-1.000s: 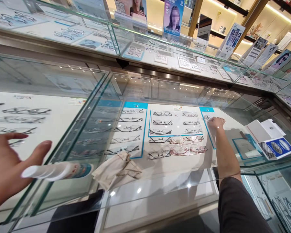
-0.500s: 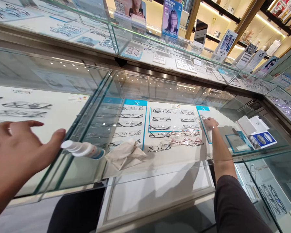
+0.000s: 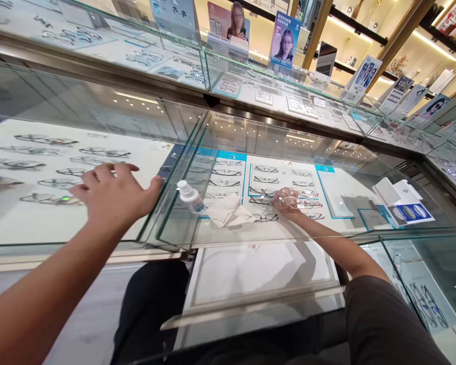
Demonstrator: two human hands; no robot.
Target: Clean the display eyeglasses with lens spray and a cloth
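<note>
My left hand is spread over the glass top of the left display case, fingers apart and holding nothing. Inside the case to its right, under the glass, my right hand has its fingers curled at the middle of the rows of eyeglasses. A thin-framed pair seems to be in its fingers, partly hidden by the hand and blurred by reflections. Between my hands stand a white pump bottle and, beside it, a crumpled pale cloth.
Glass edges separate the two cases. A blue-edged white panel lies right of my right hand. Farther right are an open white box and a blue card. Another glass counter with upright signs runs along the back.
My right hand has moved left from the blue-edged panel to the middle rows, and the pair at that panel has gone from there. The view has shifted, showing more of the left case.
</note>
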